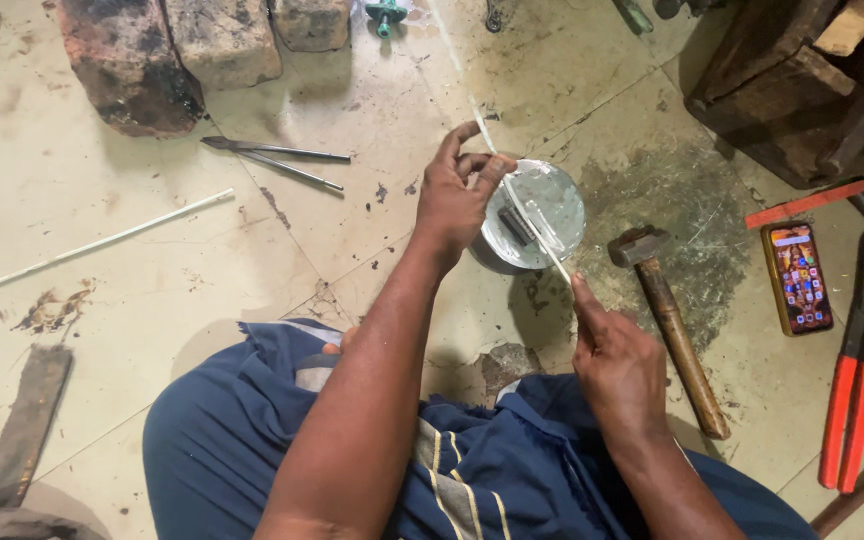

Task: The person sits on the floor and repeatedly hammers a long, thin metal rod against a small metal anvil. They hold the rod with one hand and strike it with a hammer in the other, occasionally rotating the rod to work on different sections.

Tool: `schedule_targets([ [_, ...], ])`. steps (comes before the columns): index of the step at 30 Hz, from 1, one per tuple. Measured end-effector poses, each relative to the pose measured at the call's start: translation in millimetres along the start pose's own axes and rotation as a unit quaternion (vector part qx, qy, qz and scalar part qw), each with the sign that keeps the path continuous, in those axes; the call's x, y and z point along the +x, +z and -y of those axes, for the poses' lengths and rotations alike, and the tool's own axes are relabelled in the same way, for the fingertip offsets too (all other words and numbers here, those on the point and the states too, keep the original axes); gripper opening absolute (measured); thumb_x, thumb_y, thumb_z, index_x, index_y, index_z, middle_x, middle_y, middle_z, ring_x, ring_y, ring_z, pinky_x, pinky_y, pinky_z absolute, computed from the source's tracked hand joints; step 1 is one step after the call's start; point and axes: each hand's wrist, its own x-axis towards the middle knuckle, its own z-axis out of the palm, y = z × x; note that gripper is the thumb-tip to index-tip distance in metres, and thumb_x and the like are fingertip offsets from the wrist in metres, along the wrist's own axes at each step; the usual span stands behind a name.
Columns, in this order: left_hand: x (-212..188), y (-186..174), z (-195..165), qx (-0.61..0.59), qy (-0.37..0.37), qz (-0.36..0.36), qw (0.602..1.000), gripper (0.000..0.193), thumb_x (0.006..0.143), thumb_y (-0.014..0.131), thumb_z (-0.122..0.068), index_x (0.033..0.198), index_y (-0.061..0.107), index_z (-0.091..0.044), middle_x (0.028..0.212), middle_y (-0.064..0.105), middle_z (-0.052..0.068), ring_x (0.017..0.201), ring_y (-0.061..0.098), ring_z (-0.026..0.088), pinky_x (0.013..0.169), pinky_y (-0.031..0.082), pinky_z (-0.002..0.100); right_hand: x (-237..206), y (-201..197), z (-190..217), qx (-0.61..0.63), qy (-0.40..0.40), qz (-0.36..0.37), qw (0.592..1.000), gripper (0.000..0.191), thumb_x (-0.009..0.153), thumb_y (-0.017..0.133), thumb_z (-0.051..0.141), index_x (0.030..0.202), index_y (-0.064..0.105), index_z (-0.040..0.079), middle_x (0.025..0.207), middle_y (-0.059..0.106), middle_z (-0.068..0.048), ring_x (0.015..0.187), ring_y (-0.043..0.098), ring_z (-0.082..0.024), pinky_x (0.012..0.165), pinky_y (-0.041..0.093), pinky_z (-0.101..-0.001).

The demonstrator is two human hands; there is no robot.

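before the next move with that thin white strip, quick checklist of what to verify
1. Left hand pinches the thin white strip at its upper part: ok.
2. Right hand grips the strip's lower end: ok.
3. Strip runs straight between the hands, over the round metal tin: ok.
4. Hammer lies on the floor apart from the right hand: ok.
5. Phone lies off to the side of the strip: ok.
6. Whether the strip touches the tin: cannot tell.
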Motion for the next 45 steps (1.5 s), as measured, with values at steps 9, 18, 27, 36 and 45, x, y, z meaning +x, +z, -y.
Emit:
schedule_targets([
  [9,75,7,-7,-0.117,-0.079,-0.099,0.985,0.018,0.104,0.048,-0.022,0.111,0.051,-0.006,0.073,0.067,0.010,0.061,0.074,0.018,0.056,0.066,0.034,23,1,-17,0.031,0.093,0.026,0.995,0.040,0.097,0.069,0.009,0.136,0.070,0.018,0.079,0.073,-0.017,0.060,0.067,-0.027,0.061,0.056,-0.0440],
  [18,152,45,52,0.009,0.121,-0.393,0.912,0.019,0.100,0.055,-0.018,0.091,0.061,-0.002,0.086,0.071,0.014,0.077,0.068,0.027,0.070,0.055,0.044,22,36,-42,0.077,0.111,0.000,0.991,0.023,0.098,0.069,0.015,0.119,0.076,0.011,0.092,0.074,-0.022,0.081,0.072,-0.038,0.069,0.057,-0.0430],
  [27,151,44,44,0.033,-0.072,-0.389,0.918,0.030,0.102,0.047,-0.023,0.087,0.060,-0.001,0.090,0.073,0.020,0.078,0.065,0.032,0.073,0.053,0.044,18,56,-67,0.212,0.144,0.004,0.967,0.026,0.097,0.068,0.009,0.123,0.073,0.006,0.090,0.075,-0.019,0.072,0.076,-0.017,0.061,0.055,-0.0296],
  [36,159,46,53,0.003,-0.067,-0.356,0.932,0.029,0.102,0.046,-0.023,0.088,0.060,-0.002,0.088,0.071,0.017,0.076,0.066,0.026,0.070,0.054,0.042,15,65,-84,0.267,0.242,0.101,0.927,0.023,0.097,0.069,0.015,0.118,0.077,0.009,0.066,0.071,-0.008,0.057,0.058,-0.008,0.054,0.048,-0.0272],
  [45,166,38,64,-0.160,-0.048,-0.189,0.968,0.033,0.113,0.045,-0.026,0.101,0.056,0.002,0.071,0.049,0.011,0.055,0.042,0.026,0.048,0.035,0.044,9,64,-59,0.162,0.289,0.120,0.936,0.029,0.105,0.073,0.019,0.131,0.077,0.009,0.062,0.061,-0.017,0.057,0.053,-0.015,0.055,0.045,-0.0309],
])
